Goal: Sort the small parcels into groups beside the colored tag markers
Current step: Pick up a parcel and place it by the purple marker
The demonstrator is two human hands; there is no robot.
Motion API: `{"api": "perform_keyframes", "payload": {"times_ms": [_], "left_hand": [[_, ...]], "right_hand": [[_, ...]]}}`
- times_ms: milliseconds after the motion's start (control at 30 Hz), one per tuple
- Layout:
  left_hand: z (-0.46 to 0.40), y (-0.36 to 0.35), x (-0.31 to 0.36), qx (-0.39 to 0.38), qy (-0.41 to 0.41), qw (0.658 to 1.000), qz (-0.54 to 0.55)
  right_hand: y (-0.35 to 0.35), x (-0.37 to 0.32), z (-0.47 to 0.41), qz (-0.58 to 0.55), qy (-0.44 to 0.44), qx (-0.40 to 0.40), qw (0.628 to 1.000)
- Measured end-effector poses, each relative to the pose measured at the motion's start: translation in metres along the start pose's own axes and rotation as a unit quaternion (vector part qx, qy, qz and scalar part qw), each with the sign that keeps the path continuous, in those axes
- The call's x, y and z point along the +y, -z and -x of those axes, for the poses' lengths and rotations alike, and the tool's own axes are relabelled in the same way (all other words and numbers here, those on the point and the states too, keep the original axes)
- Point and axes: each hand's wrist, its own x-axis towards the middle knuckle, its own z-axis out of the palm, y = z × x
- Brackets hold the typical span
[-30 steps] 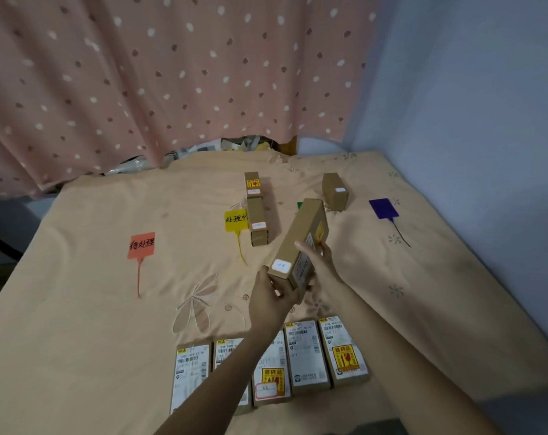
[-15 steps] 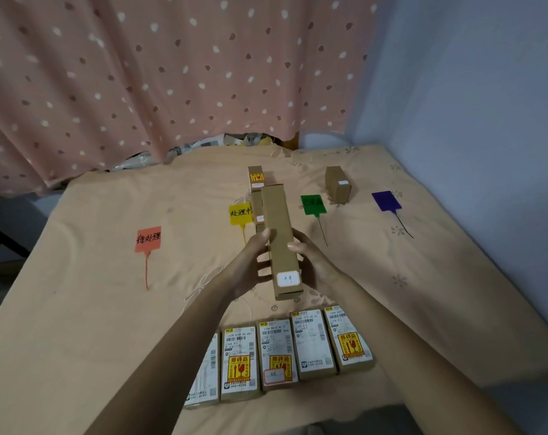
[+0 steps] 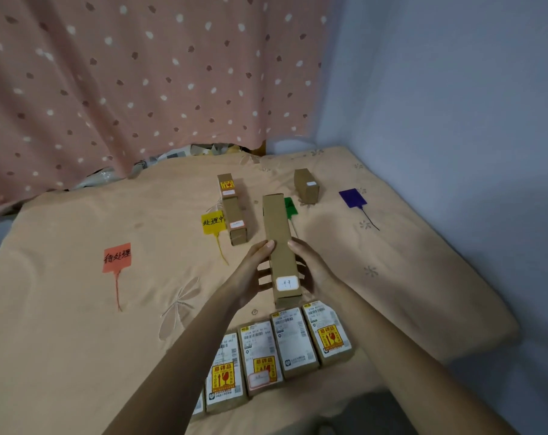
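Long brown cardboard parcel [image 3: 279, 246] gripped between left hand [image 3: 254, 274] and right hand [image 3: 310, 268], white label up. Next: set down by matching tag, likely green plastic tag [image 3: 290, 207].

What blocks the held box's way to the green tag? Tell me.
Nothing visible. Both hands, left and right, hold the box above the cloth; its far end already overlaps the green tag. Another box sits behind the tag.
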Motion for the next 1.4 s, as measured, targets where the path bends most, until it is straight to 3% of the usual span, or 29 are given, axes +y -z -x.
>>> {"api": "perform_keyframes", "payload": {"times_ms": [333, 867, 1133, 1400], "left_hand": [[-0.046, -0.095, 0.003, -0.027, 0.004, 0.999, -0.017], [-0.191, -0.338, -0.024, 0.016, 0.051, 0.999, 0.008], [-0.242, -0.366, -0.020, 0.062, 0.064, 0.995, 0.045], [-0.305, -0.365, -0.013, 0.052, 0.062, 0.994, 0.071]], "right_hand": [[0.097, -0.030, 0.018, 0.007, 0.021, 0.033, 0.999], [0.375, -0.094, 0.013, 0.042, -0.019, 0.011, 0.999], [0.415, -0.102, -0.027, 0.027, -0.029, 0.012, 0.999], [0.436, -0.115, -0.080, 0.026, -0.044, 0.064, 0.997]]}}
